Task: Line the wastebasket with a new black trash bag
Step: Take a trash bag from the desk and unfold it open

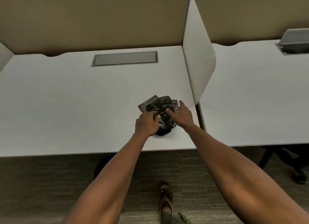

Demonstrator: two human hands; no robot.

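Note:
A crumpled bundle of black trash bags (161, 107) lies on the white desk (66, 98), near its front right corner. My left hand (147, 123) rests on the bundle's near left side, fingers curled onto the plastic. My right hand (181, 114) is at the bundle's right edge, fingers spread and thumb touching the top of the plastic. No wastebasket shows clearly; a dark rounded shape (102, 165) sits in shadow under the desk's front edge.
A white divider panel (199, 56) stands just right of the bundle, with a second desk (250, 93) beyond it. A grey cable hatch (124, 58) is set into the desk's back. Carpet, my sandalled foot (166, 198) and a chair base (287, 160) lie below.

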